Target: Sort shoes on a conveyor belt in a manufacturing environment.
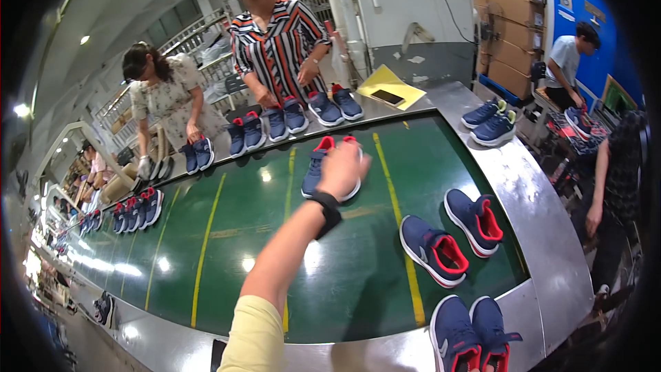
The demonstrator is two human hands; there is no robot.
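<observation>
Green conveyor surface carries navy sneakers. One hand, probably the left, rests on a pair mid-belt, fingers curled over it, seemingly grasping; lifting needs a firmer grip.

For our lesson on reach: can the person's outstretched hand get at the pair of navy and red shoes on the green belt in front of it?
Probably yes. The hand already lies over the pair of shoes on the green belt, nothing between them. Which hand it is, I cannot tell.
</observation>
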